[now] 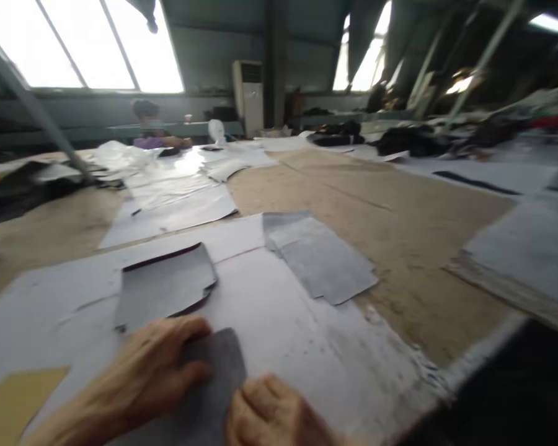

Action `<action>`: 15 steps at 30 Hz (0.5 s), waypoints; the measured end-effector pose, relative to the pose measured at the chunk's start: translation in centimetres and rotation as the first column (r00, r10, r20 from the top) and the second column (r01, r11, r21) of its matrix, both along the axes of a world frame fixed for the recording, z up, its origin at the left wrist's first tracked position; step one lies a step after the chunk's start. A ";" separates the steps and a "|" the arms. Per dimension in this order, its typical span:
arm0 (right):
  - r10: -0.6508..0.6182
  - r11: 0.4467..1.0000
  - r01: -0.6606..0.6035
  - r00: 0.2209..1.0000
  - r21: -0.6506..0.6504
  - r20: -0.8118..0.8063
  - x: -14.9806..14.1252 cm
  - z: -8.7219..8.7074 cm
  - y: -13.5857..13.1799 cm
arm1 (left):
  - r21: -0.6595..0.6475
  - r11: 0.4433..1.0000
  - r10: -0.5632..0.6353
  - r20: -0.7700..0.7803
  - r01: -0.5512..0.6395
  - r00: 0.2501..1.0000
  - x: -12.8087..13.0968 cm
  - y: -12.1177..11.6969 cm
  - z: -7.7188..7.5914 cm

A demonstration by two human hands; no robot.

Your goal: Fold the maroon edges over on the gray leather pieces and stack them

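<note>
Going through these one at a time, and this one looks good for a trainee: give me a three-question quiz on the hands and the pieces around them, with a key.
1. True or false: the yellow piece lies at the far right of the view.
2. Which is nearer the gray piece with the dark upper edge: the left hand or the right hand?
3. Multiple choice: what shows between the two hands?
A. The yellow piece
B. The round-cornered gray piece
C. The gray piece with the dark upper edge

Key:
1. False: the yellow piece lies at the lower left.
2. The left hand.
3. B.
</note>
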State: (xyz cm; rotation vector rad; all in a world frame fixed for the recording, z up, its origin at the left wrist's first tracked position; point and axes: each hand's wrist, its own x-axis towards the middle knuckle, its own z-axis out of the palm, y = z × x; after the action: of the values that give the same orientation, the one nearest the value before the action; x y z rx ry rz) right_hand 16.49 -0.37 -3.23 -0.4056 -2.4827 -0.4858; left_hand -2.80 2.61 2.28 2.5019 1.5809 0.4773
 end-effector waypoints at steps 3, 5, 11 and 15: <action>0.034 0.998 -0.046 0.973 -0.049 -0.229 -0.1 -0.1 0.2 | -0.165 0.985 0.048 0.040 -0.041 0.998 1.7 -0.2 0.9; 0.045 0.996 -0.065 0.962 -0.067 -0.268 0.2 0.3 0.1 | -0.155 0.982 0.124 0.119 -0.105 0.985 2.6 0.0 0.6; 0.023 0.997 -0.040 0.976 -0.072 -0.216 0.6 0.8 -0.4 | -0.078 0.962 0.272 0.218 -0.261 0.937 2.1 -1.0 -1.6; -0.003 0.998 -0.011 0.981 -0.067 -0.194 0.7 0.6 -0.3 | 0.023 0.976 0.199 0.278 -0.214 0.940 1.8 -1.2 -2.2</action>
State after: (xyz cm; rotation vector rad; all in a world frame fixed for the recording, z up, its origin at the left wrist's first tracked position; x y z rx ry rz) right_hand 17.15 -0.70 -2.58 -0.4526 -2.3154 -0.3437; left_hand -1.03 1.45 0.08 2.1938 1.7425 0.8642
